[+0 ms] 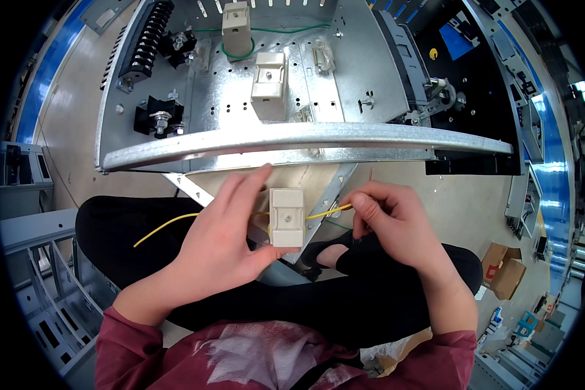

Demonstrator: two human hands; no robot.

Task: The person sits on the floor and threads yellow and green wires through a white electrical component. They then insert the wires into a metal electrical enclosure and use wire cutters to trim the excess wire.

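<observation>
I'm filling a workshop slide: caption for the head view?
Left hand holding a cream block, right hand pinching a yellow wire, before an open metal enclosure.

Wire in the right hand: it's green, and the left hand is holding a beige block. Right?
Not green: the head view shows the wire in the right hand is yellow. The left hand is indeed holding a beige block.

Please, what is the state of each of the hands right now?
Left hand: holding the beige block.
Right hand: closed, pinching the yellow wire.
</observation>
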